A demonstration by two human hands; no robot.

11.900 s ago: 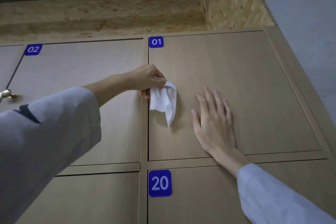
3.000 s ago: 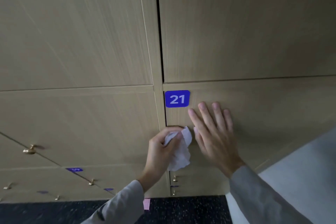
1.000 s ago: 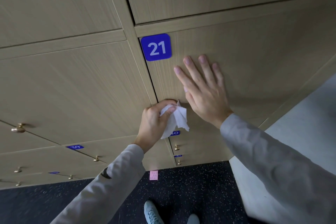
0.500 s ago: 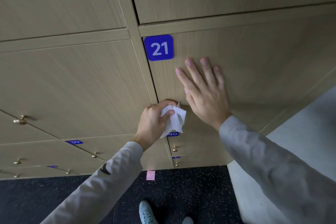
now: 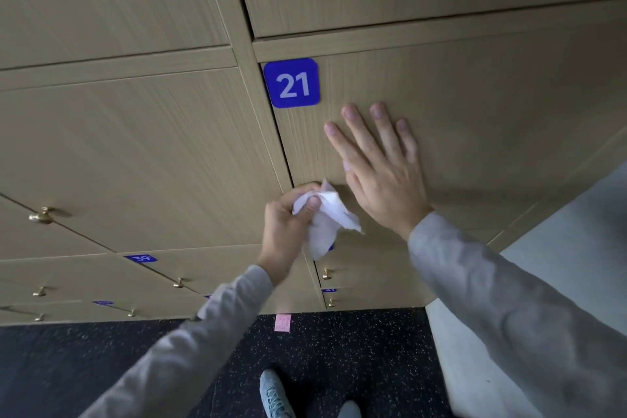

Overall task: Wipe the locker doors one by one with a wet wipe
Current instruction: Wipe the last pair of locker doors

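Dark speckled floor [image 5: 356, 349] across the bottom of the frame; a pink note [image 5: 283, 322] and a grey-blue shoe [image 5: 274, 395] lie on it, lower centre.

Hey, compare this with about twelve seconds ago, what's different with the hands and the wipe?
Both hands went from door 01 down to door 21. The left hand now wipes near that door's lower left edge. Unchanged: it grips the wet wipe, and the right hand lies flat on the door.

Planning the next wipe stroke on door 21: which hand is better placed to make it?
Left. The left hand grips the wet wipe at door 21's left edge; the right hand rests flat on it, holding nothing.
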